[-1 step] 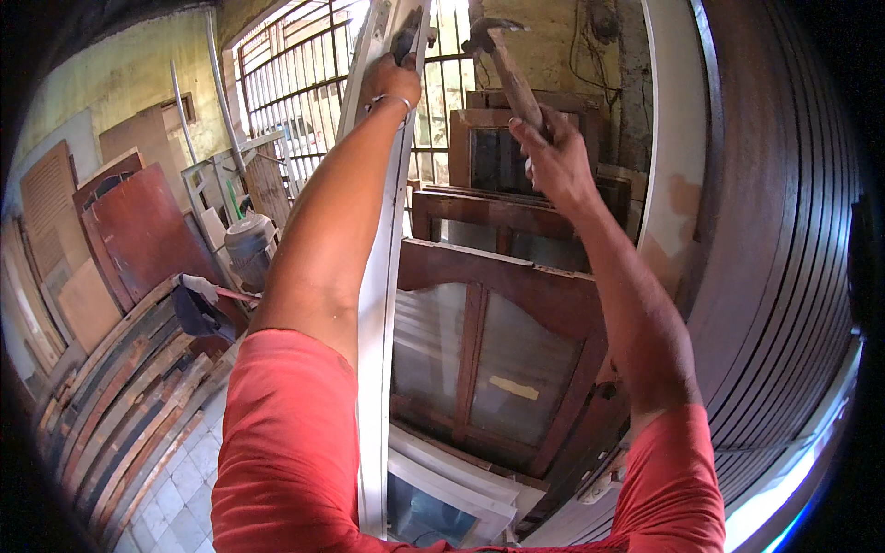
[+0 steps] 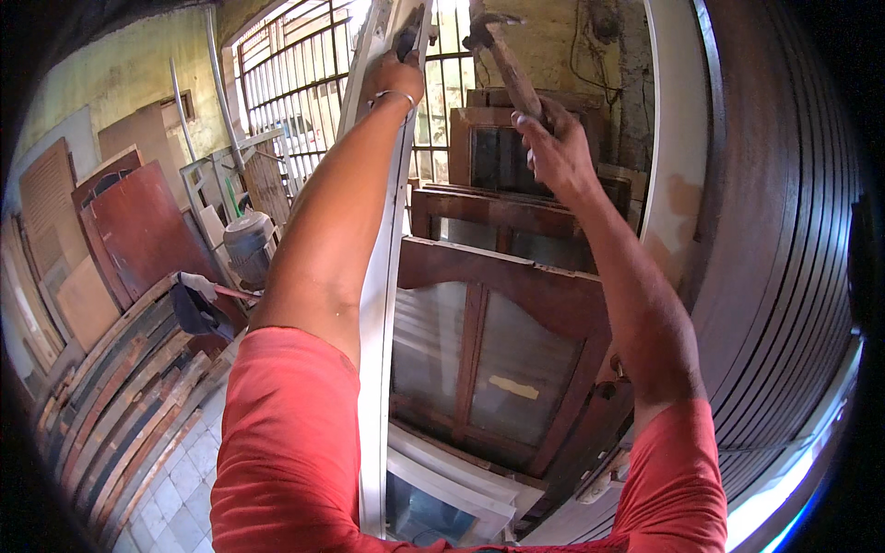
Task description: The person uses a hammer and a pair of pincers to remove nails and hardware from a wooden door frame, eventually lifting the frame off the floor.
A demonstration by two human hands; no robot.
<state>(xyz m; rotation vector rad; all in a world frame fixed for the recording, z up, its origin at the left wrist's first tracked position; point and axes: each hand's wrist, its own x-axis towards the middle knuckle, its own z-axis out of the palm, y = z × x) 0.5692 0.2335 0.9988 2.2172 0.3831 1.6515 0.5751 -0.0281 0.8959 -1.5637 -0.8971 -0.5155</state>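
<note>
while the right hand [image 2: 562,152] gripped the claw hammer [image 2: 511,70] right of the far end of the white frame [image 2: 376,369], the left hand [image 2: 398,79] held a dark tool [image 2: 406,42], kind unclear, at that end. the hammer was likely rigid and head-heavy, best held low on its wooden handle [image 2: 519,85].

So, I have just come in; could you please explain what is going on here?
A person in a red short-sleeved shirt holds up a wooden-handled hammer with a dark head in the right hand. The left hand grips a small dark object at the long white board. The hammer head appears apart from that object. Brown wooden-framed glass panels stand to the right of the board.
</note>
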